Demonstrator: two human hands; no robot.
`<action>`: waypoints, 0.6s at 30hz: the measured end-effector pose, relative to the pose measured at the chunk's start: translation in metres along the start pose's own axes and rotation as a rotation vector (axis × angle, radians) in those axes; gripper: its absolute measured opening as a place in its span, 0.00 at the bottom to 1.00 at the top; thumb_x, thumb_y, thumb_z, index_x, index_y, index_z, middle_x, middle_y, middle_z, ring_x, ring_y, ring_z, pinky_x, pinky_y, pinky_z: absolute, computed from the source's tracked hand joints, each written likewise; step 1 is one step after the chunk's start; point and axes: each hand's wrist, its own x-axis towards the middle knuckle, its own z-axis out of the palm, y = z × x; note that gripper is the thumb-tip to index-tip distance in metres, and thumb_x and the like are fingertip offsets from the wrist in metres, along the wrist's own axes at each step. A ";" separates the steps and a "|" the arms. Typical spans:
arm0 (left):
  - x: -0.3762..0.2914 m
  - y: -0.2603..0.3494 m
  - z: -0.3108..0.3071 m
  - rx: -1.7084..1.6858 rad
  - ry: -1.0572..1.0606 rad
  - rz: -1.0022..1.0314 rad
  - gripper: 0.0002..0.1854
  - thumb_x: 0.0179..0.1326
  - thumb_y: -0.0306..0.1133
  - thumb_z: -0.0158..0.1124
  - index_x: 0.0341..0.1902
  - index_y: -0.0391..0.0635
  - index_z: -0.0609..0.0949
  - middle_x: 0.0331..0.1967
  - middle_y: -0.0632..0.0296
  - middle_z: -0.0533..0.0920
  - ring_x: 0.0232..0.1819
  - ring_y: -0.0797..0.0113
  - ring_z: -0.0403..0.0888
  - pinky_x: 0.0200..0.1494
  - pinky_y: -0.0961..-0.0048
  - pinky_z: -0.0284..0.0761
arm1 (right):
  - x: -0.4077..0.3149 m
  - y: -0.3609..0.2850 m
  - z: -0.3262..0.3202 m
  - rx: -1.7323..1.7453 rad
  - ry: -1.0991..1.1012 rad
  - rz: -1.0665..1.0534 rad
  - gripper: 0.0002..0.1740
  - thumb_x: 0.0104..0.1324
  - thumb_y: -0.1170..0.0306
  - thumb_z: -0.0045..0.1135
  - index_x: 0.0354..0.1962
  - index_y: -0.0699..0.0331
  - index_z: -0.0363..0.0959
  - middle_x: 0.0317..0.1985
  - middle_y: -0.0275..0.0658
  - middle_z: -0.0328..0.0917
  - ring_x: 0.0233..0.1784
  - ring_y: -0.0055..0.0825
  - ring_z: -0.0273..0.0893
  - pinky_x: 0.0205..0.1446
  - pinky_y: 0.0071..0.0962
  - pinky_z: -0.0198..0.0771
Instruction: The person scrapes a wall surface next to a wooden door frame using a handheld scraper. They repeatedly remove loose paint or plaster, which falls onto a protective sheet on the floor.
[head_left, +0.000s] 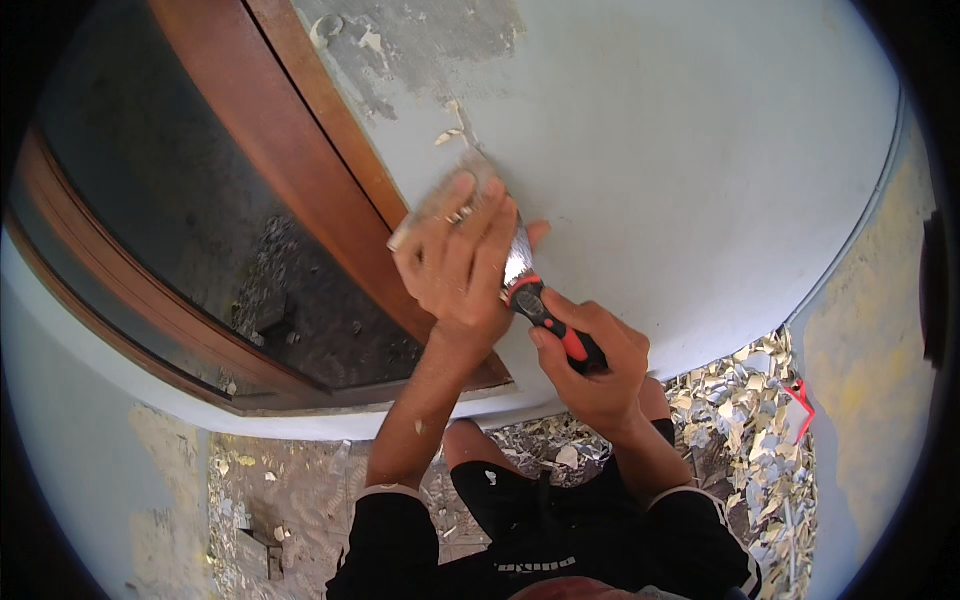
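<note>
My right hand (600, 367) grips the black and red handle of a paint scraper (576, 346). Over its broad metal blade lies my left hand (457, 259), fingers spread along it and blurred, with the thumb showing past the blade's right side. The blade's front end rests at the pale grey-blue painted wall (675, 172), close to the brown wooden frame. Just beyond it, curled strips of paint (448, 136) hang from the wall. Farther up is a stripped grey patch (450, 45) with ragged paint edges. My left hand hides much of the blade.
The brown wooden frame (292, 142) with dark glass panes runs along the left. Paint flakes (757, 435) cover the floor at right, beside a red-edged object (801, 411). A block (255, 553) lies on the patterned floor at lower left. Another wall (862, 315) borders the right.
</note>
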 end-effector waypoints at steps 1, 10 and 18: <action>-0.008 0.000 -0.002 -0.003 -0.020 0.017 0.18 0.56 0.46 0.79 0.43 0.48 0.89 0.50 0.67 0.90 0.58 0.62 0.85 0.53 0.65 0.67 | -0.005 0.004 0.002 0.006 -0.001 0.006 0.20 0.56 0.85 0.70 0.48 0.72 0.82 0.24 0.39 0.79 0.24 0.18 0.73 0.30 0.19 0.69; 0.012 -0.007 -0.003 -0.010 0.004 0.031 0.17 0.58 0.44 0.77 0.44 0.46 0.88 0.51 0.65 0.88 0.58 0.60 0.84 0.54 0.64 0.67 | 0.008 -0.010 0.004 0.011 0.015 0.000 0.20 0.56 0.84 0.71 0.48 0.71 0.83 0.24 0.39 0.79 0.24 0.18 0.73 0.31 0.18 0.69; 0.011 -0.004 0.001 -0.025 0.065 -0.040 0.16 0.58 0.46 0.77 0.41 0.48 0.89 0.48 0.67 0.90 0.56 0.64 0.86 0.53 0.65 0.68 | 0.012 -0.013 0.004 -0.028 0.000 -0.004 0.20 0.56 0.85 0.70 0.49 0.71 0.82 0.26 0.40 0.81 0.26 0.17 0.75 0.32 0.17 0.70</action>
